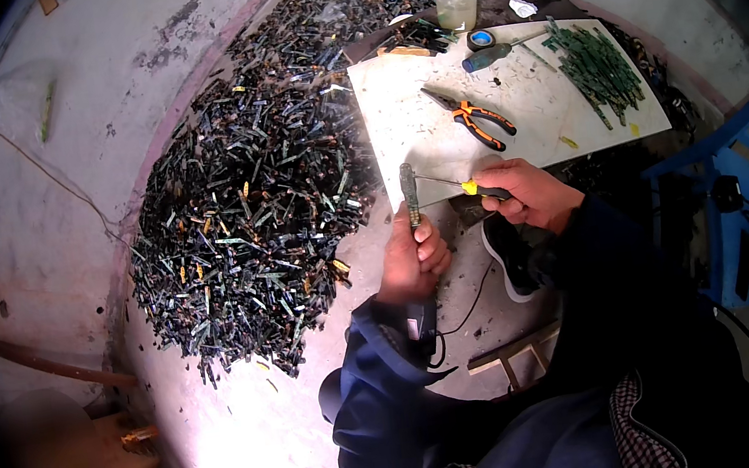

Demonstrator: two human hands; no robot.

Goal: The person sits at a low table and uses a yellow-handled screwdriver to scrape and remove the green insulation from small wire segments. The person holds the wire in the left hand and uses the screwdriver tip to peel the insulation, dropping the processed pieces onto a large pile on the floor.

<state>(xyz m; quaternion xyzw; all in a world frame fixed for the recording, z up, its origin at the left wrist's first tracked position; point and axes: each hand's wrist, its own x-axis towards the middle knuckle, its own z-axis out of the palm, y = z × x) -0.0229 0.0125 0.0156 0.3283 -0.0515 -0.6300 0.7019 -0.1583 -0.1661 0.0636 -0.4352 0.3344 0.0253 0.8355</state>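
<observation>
My left hand [414, 257] grips the lower end of a narrow, dark electronic module [408, 184], held upright at the near left edge of the white board. In my right hand [529, 194] is a screwdriver [490, 190] with a yellow and black handle. Its thin shaft points left, and the tip meets or comes very near the module's right side; I cannot tell which. Beyond my hands, long-nose pliers [472, 117] with orange and black handles lie on the white board [401, 104], their jaws slightly apart.
A large heap of dark narrow pieces [258, 199] covers the floor to the left. Green circuit strips [597, 73] are piled on the board's right. A blue tape roll [481, 39], a second screwdriver [487, 57] and a cloudy plastic cup [457, 6] stand farther back. A blue frame [731, 225] is at right.
</observation>
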